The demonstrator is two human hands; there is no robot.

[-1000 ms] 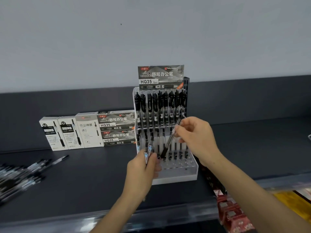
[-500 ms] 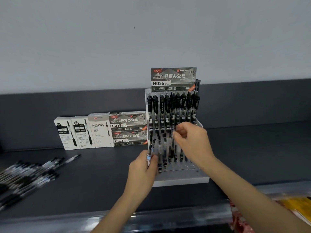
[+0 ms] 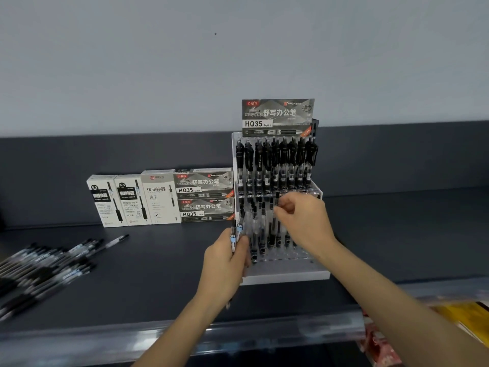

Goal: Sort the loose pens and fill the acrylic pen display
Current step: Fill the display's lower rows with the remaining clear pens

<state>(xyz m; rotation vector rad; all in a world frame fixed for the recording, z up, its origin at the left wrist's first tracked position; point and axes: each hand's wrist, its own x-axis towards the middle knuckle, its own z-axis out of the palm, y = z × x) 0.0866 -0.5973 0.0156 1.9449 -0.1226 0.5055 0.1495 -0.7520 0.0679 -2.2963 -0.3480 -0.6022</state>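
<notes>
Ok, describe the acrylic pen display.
The acrylic pen display is a clear, stepped stand with a white base, upright on the dark shelf. An HQ35 header card tops it. The back row is full of black pens; the lower row is partly filled, front holes empty. The right hand pinches a pen there.

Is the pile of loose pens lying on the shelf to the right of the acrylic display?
No, the loose pens lie at the far left of the shelf, left of the acrylic display.

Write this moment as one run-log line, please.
step: filling acrylic display | left hand: grips spare pens | right hand: pinches pen upright in display | loose pens: piled far left
</notes>
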